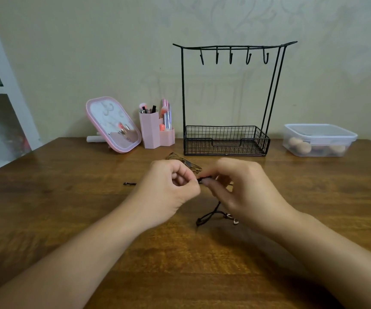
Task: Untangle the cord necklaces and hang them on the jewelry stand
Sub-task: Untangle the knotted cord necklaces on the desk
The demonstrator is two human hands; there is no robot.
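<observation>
Black cord: pinched between both my hands above the middle of the table, its tail and small clasp trailing onto the wood.
Left hand: fingertips curled, nipping the cord.
Right hand: pinching the same stretch.
Brown cord: heaped nearer the far edge, before the jewelry stand, whose hooks are bare.
Handling: light, limp, likely snag-prone; I'd hold beside the knot.

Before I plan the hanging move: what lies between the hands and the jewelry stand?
In the head view, a brown cord bundle lies on the table between the hands and the stand.
</observation>
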